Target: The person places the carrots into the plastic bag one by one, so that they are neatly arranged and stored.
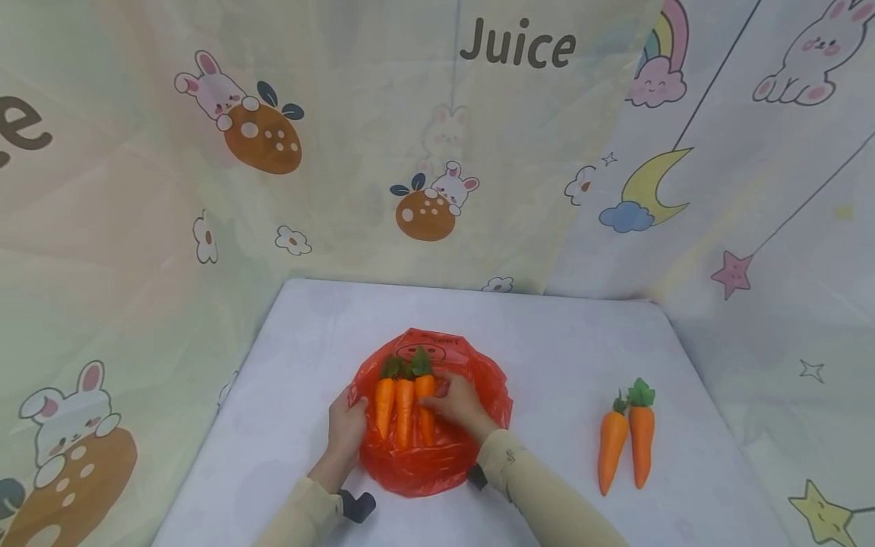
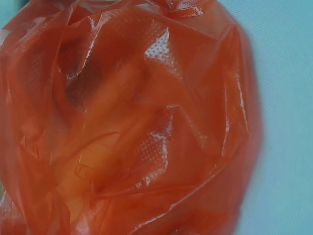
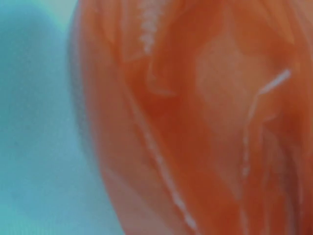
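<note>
A red plastic bag (image 1: 410,475) lies spread open on the table, its thin film filling most of both wrist views. Three orange carrots with green tops lie side by side in it: a left carrot (image 1: 384,406), a middle carrot (image 1: 404,414) and a right carrot (image 1: 425,387). My left hand (image 1: 346,427) grips the bag's left edge, thumb on the inner side. Reaching in from the right, my right hand (image 1: 459,403) holds the right carrot between thumb and fingers. In the left wrist view the bag (image 2: 195,122) shows orange shapes through its film.
Two more carrots lie at the right of the white table (image 1: 547,365), a left one (image 1: 612,448) and a right one (image 1: 641,444), nearly parallel with tops pointing away. A printed cloth (image 1: 342,190) with rabbits hangs behind the table and along its sides.
</note>
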`<state>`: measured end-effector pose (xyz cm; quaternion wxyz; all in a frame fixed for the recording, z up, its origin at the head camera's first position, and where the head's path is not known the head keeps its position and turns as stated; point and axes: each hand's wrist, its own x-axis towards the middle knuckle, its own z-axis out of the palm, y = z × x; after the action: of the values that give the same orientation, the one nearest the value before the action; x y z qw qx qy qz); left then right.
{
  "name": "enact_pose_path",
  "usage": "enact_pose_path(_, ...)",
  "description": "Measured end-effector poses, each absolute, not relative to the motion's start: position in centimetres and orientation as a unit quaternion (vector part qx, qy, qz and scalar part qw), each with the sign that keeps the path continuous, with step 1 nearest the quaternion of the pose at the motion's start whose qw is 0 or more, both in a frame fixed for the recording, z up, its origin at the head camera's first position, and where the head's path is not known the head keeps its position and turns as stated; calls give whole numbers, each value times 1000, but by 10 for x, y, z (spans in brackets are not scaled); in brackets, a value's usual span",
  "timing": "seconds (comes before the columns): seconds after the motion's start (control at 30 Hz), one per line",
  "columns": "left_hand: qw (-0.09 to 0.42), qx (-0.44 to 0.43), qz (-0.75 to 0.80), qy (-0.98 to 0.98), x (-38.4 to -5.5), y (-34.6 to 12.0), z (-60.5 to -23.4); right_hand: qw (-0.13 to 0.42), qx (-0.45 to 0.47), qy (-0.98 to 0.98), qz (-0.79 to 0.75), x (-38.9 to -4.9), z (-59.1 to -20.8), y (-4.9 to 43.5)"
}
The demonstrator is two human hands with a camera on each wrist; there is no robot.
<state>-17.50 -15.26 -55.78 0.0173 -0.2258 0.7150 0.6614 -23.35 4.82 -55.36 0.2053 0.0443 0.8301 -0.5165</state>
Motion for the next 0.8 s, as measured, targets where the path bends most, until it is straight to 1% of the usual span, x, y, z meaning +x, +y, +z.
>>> enact_pose_path(0.2,14,-225,663,714,-176,-152,-557,206,24,833,-514,-230,-550,52)
enact_pose_path(0.43,24,-228,660,715,-178,-152,-556,205,13,837,-507,-227,-545,58)
enact_pose_path(0.6,28,-227,661,715,-179,-154,-553,180,-15,869,-460,-226,-536,63)
enact_pose_path(0.8,25,-225,660,717,-179,-153,-553,135,-53,899,-414,-219,-508,72)
